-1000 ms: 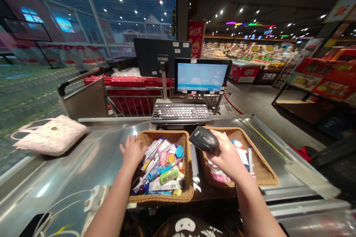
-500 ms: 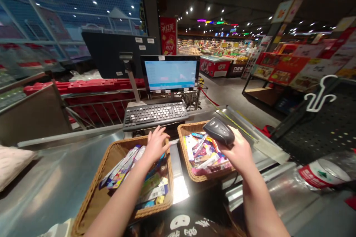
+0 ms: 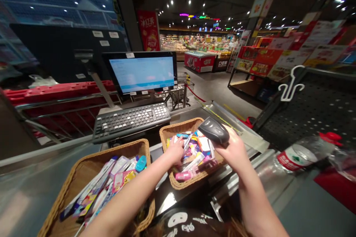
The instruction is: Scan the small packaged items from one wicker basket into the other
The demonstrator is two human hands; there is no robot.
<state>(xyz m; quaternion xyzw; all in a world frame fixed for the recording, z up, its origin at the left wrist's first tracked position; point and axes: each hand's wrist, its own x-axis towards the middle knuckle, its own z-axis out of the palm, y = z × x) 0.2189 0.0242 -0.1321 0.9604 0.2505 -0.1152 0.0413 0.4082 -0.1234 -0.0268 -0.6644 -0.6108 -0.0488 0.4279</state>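
Observation:
My right hand [image 3: 233, 145] is wrapped round a black handheld barcode scanner [image 3: 213, 130], held above the right wicker basket [image 3: 182, 123]. Colourful small packets [image 3: 196, 155] fill that basket, with a pink tube [image 3: 183, 176] at its near side. My left hand [image 3: 175, 151] is down in the same basket at its left side, its fingers bent in among the packets. What they grip is hidden. Under my left forearm stands the left wicker basket [image 3: 73, 166], holding more long packets [image 3: 93, 185] and a turquoise item [image 3: 141, 163].
Behind the baskets are a keyboard [image 3: 133, 118] and a lit monitor [image 3: 144, 72], with a second screen's dark back [image 3: 55, 52] on the left. A large plastic bottle [image 3: 297, 157] lies at the right, below a white hanger [image 3: 290, 87] on a perforated panel [image 3: 314, 107].
My left hand has moved from the left basket into the right basket. My right hand still holds the scanner over the right basket. The view has turned to the right.

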